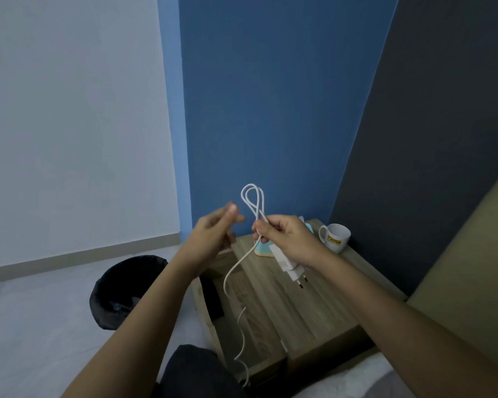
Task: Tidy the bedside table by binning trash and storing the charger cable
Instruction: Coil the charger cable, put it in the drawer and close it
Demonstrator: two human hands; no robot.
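Observation:
My right hand (285, 238) grips a white charger cable (253, 201) above the wooden bedside table (314, 305). Two loops of the cable stand up from my fist, and its loose tail hangs down past the table's front. The white plug adapter (289, 265) dangles under that hand. My left hand (213, 235) hovers just left of the loops, fingers loosely extended and blurred, holding nothing. A black bin (121, 291) with a dark liner stands on the floor to the left of the table.
A white mug (336, 237) with a yellow label stands at the table's back right. A pale blue object (263, 248) sits behind my right hand. A drawer (213, 297) of the table stands open, dark inside. A bed edge lies at the lower right.

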